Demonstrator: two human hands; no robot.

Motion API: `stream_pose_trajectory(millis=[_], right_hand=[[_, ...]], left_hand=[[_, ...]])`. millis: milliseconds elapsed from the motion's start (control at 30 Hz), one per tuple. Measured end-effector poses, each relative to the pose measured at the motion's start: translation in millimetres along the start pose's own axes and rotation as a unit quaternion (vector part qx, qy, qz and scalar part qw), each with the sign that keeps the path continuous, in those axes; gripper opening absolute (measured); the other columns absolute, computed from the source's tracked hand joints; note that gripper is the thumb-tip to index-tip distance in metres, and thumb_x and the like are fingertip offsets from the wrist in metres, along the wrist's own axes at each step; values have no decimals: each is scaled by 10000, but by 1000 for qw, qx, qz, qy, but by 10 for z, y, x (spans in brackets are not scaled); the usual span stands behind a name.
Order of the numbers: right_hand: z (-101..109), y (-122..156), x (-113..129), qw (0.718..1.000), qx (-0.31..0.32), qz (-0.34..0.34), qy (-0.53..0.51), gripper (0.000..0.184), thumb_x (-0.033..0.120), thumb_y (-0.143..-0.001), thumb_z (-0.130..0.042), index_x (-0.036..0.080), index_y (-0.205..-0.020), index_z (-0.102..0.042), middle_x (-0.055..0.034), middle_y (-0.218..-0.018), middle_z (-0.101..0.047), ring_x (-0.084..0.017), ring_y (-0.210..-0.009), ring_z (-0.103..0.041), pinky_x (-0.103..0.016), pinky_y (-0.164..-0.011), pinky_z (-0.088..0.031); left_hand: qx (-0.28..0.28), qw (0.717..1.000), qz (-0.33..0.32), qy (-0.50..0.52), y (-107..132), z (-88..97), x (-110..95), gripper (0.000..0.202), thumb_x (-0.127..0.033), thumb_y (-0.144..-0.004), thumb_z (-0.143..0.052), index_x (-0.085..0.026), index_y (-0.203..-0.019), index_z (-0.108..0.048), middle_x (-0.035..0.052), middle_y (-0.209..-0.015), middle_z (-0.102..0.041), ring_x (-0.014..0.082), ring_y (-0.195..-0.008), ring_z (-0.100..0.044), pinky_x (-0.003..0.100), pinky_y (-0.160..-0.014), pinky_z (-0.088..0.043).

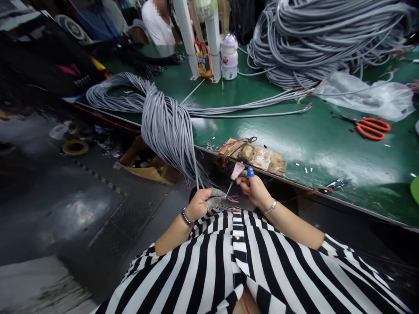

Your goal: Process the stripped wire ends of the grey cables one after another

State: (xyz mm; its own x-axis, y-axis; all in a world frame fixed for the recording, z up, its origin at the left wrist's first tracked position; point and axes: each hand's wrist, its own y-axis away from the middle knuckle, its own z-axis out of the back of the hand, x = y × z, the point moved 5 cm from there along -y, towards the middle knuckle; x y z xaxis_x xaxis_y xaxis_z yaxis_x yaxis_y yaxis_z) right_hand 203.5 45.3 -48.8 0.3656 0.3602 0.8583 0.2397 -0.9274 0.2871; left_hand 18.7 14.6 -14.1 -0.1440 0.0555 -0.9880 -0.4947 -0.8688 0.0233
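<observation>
My left hand (201,204), its thumb and forefinger wrapped in greyish tape, pinches the end of a grey cable in front of my striped shirt. Thin coloured wires (232,198) fan out from that end towards the right. My right hand (257,191), with a blue cover on one fingertip, grips a small tool with a pale pink handle (237,170). Its thin shaft slants down to the wires beside my left fingertips; whether it touches them I cannot tell. A thick bundle of grey cables (168,126) hangs over the table edge just beyond my left hand.
On the green table (222,131) lie a wooden block (262,158) with wires, orange-handled scissors (373,128), small snips (337,185) and a plastic bag (366,93). A big cable coil (314,39) and a lilac bottle (229,56) stand behind. A cardboard box (157,168) is below; another person (159,24) sits opposite.
</observation>
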Motion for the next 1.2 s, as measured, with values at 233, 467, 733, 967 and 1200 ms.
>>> stream_pose_trajectory(millis=[233,467,733,967,1200], right_hand=[[86,154,198,990,-51,99,85,563,715,-763,-598,182,-598,-521,53,-453,-353,-55,-408,-196,-222,-383,-148],[473,383,969,892,-194,324,249,286,455,-856,-627,180,-851,-706,-9,-655,-572,-120,-590,-471,-256,-580,-399],[640,286,1032,921,-154,296,202,301,452,-840,-638,167,-900,-717,7,-599,-519,-110,-527,-411,-242,-504,-341],[627,301,1050,935,-134,294,147,285,442,-836,-639,168,-879,-708,29,-565,-465,-88,-487,-345,-239,-488,-312],[693,304,1025,939,-151,283,127,298,474,-785,-670,181,-829,-705,18,-557,-467,-111,-504,-391,-249,-484,-339]], left_hand=[[13,981,24,-194,61,89,252,286,-384,-888,-573,-163,-993,-721,51,-755,-690,140,-660,-618,245,-642,-514],[-93,957,-20,-274,-454,458,5,274,-334,-868,-584,-156,-1039,-705,72,-983,-747,181,-879,-692,322,-852,-554],[-84,856,-93,-501,-2205,632,-757,338,-268,-870,-556,-152,-1171,-658,91,-1214,-672,232,-1145,-597,345,-1026,-440],[-5,755,2,-656,-3013,571,-729,545,-491,-852,-559,-102,-1232,-595,185,-1205,-642,316,-1114,-594,410,-978,-400],[23,802,-132,-582,-2297,349,-1152,549,-603,-915,-380,-155,-783,-669,70,-700,-654,174,-668,-572,275,-621,-349]])
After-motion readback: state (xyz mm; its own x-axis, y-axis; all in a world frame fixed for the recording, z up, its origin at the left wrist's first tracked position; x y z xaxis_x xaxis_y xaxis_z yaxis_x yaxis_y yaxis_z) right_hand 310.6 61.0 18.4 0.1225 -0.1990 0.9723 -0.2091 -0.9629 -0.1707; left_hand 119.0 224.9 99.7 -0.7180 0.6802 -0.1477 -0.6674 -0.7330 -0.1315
